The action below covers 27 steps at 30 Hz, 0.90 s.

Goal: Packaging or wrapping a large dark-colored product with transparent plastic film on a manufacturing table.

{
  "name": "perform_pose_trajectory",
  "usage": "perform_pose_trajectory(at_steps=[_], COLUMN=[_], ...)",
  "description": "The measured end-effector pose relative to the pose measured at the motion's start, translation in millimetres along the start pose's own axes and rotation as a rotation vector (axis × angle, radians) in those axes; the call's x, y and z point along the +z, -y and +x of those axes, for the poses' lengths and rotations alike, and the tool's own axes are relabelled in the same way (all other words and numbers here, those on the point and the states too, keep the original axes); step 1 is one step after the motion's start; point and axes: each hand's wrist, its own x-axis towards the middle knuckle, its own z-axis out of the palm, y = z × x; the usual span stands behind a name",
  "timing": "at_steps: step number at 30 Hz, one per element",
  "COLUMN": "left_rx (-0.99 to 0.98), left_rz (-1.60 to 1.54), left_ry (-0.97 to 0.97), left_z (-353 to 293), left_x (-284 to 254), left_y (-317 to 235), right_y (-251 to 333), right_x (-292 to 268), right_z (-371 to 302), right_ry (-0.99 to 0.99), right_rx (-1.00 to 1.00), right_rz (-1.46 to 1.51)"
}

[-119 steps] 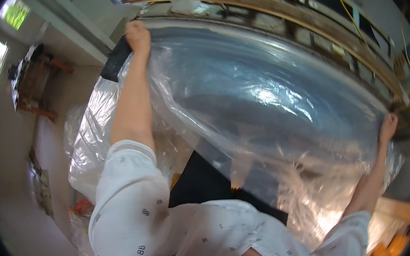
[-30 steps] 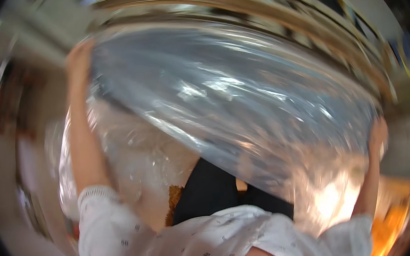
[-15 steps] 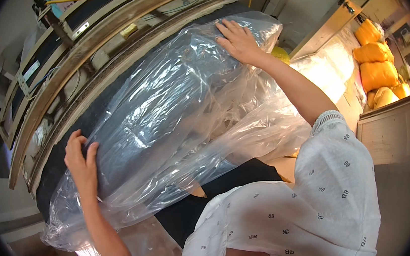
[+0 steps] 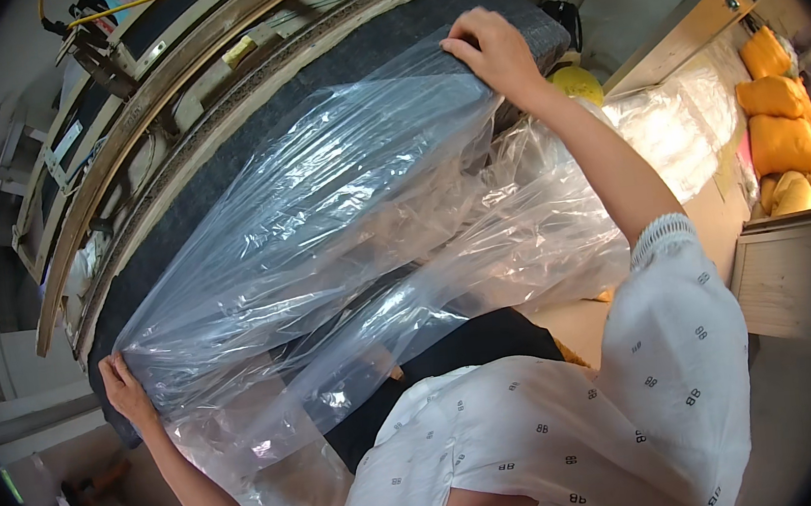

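A large sheet of clear plastic film [image 4: 321, 198] is stretched between my hands over a dark cloth-covered work surface [image 4: 375, 57]. My left hand [image 4: 126, 389] pinches the film's gathered corner at the near left end of the surface. Toward the far right, my right hand [image 4: 497, 54] has its fingers curled closed on the film's far edge. Taut creases run through the film from one hand to the other. Its near part hangs in loose folds over the surface's front edge and in front of my dark trousers [image 4: 475, 349].
Along the far side runs a machine frame with a curved wooden rail [image 4: 112, 190]. More crumpled clear plastic [image 4: 674, 131] lies to the right, near a yellow round object [image 4: 578, 85]. Orange bundles [image 4: 783, 142] are stacked at the far right above a pale cabinet [image 4: 786, 277].
Both hands were spread on the film; now they grip it. My left hand moved nearer and left, my right hand slightly farther and right. The film is pulled taut, uncovering the dark surface's far strip.
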Motion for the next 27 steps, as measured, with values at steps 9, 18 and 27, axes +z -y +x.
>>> perform_pose_trajectory(at_steps=[9,18,27], left_rx=[-0.034,-0.083,-0.051], left_rz=[-0.054,-0.058,-0.108], left_ry=[0.019,0.000,-0.006], left_z=[-4,-4,-5], left_x=[-5,-10,-2], left_y=[-8,-17,-5], right_y=[-31,59,171], right_x=[-8,-60,18], right_z=[35,-16,-72], right_ry=[0.456,0.588,0.504], right_rx=[0.218,0.468,-0.074], right_rz=[0.329,1.476,0.834])
